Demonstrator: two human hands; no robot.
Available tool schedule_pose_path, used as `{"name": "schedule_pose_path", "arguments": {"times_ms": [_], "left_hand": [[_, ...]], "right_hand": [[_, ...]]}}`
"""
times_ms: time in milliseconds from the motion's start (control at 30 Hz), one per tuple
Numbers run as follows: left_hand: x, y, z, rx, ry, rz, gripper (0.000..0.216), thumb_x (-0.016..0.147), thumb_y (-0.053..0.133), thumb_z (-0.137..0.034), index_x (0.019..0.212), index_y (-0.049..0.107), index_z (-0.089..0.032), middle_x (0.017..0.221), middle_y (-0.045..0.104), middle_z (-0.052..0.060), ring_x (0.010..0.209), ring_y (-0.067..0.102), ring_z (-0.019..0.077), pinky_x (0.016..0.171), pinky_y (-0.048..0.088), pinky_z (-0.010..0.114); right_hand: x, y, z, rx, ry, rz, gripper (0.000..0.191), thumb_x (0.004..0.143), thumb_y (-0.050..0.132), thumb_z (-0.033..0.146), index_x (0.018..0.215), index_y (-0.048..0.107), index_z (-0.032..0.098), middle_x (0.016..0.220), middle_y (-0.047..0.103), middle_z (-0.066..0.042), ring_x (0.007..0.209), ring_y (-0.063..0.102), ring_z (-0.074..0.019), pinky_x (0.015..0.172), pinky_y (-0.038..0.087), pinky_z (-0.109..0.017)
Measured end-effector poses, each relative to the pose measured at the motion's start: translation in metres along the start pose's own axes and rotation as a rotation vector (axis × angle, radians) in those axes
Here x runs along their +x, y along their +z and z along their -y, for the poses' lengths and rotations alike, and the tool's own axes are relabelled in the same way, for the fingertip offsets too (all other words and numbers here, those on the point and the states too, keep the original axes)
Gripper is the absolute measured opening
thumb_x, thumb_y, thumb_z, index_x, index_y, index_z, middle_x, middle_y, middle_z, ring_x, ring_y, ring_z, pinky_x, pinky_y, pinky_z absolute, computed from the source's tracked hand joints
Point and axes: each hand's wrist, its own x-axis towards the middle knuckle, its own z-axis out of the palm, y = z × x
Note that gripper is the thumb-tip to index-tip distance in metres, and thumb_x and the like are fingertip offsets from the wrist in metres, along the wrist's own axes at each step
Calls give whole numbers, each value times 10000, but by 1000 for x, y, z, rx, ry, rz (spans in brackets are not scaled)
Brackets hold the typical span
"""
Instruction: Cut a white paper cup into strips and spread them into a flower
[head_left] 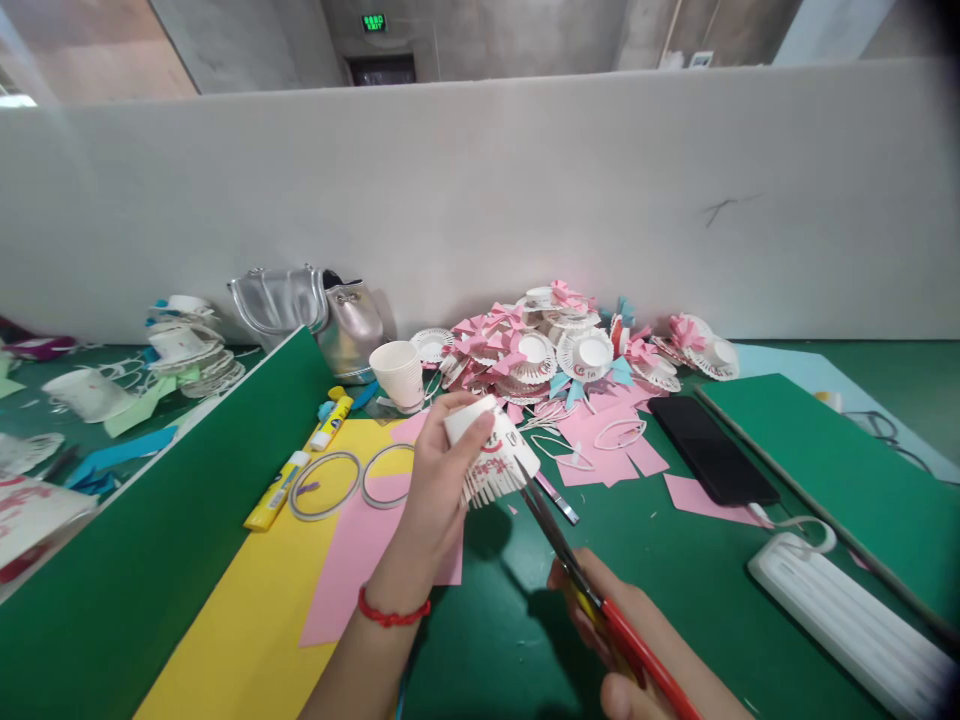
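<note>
My left hand (pixel 441 465) grips a white paper cup (pixel 489 440) with red print, tilted on its side. Part of the cup's edge is cut into a fringe of narrow strips. In my right hand (pixel 600 600) is a pair of scissors (pixel 564 555) with red and yellow on the handles. The blade tips meet the cup's edge at the end of the fringe. Beneath the cup lie pink paper (pixel 352 560) and the green tabletop (pixel 495 650). A utility knife (pixel 556 498) lies just behind the blades.
Behind stands a heap of fringed paper-cup pieces with pink bows (pixel 525 350). A whole paper cup (pixel 397 375), tape rolls (pixel 325 487) and glue sticks (pixel 276 492) are to the left, by a green divider (pixel 187 510). A phone (pixel 709 450) and a power strip (pixel 847 620) lie right.
</note>
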Motion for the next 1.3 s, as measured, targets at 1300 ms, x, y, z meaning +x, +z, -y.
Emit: {"name": "schedule_pose_path", "arguments": {"times_ms": [1300], "left_hand": [[-5, 6, 10, 11, -61, 136, 281, 666, 735, -264, 867, 541, -234, 600, 539, -61, 510, 524, 81, 471, 443, 164]], "right_hand": [[9, -3, -11, 61, -58, 72, 702, 733, 386, 779, 1087, 532, 192, 653, 423, 19, 536, 416, -153, 523, 374, -270]]}}
